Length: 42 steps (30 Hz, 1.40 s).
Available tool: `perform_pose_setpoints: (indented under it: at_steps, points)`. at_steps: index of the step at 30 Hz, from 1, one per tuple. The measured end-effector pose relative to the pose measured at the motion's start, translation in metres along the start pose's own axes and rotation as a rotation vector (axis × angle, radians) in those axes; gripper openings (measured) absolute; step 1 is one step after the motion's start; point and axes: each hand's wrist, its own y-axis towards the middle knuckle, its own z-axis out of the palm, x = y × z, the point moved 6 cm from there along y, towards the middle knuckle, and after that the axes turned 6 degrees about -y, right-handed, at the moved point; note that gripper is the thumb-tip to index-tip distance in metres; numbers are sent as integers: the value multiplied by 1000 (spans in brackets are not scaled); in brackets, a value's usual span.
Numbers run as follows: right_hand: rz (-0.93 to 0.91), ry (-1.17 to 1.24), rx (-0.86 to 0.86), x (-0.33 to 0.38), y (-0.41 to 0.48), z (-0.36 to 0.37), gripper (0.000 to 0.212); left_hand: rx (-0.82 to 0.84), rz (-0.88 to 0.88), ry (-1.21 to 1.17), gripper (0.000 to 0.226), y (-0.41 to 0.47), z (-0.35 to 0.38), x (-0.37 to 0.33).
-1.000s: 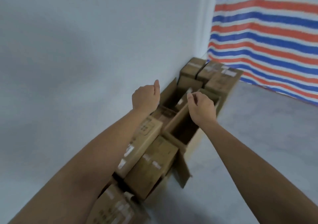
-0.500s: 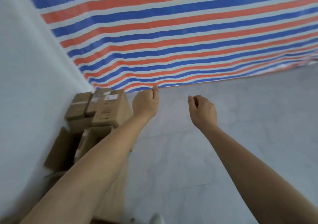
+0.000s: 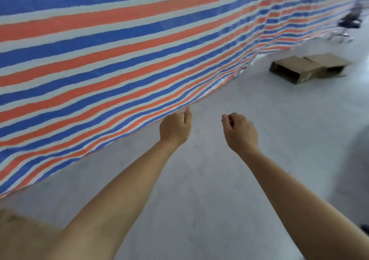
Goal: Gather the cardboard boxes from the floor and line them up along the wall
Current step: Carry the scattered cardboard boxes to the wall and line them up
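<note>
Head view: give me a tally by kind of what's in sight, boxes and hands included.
Cardboard boxes: 2, near box and far box, both on the floor
Hands: 2, left hand and right hand, both empty
Striped tarp: 1
Office chair: 1
Total: 6

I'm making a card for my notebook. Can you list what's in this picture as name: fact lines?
boxes: two cardboard boxes side by side on the floor, far right
left hand: loosely curled, empty
right hand: loosely curled, empty
backdrop: striped tarp, blue, orange, white
far corner: dark chair, blurred
</note>
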Motion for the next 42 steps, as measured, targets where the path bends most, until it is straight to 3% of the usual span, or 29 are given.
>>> perform_pose_setpoints:
  at_steps: [7,10,17,23,28,34,42]
  points:
    - [273,-9,-191,-176,160,-36,39,339,-20,-120,55,136,239,-66]
    - [324,9,-244,-243,233,-46,40,401,15,-108,60,190,335,-92]
    - [373,33,-232,-342,443,-78,42,440,21,-102,62,347,499,-148]
    - [365,20,-193,-391,611,-61,42,401,-51,-68,61,480,605,-140]
    - [344,5,-196,-434,759,-31,43,316,-23,-175,25,590,687,-142]
    - [381,0,-225,-494,954,-39,44,423,1,-53,53,762,847,-153]
    - [458,-14,-307,-634,1152,-72,43,545,26,-127,63,919,1063,-206]
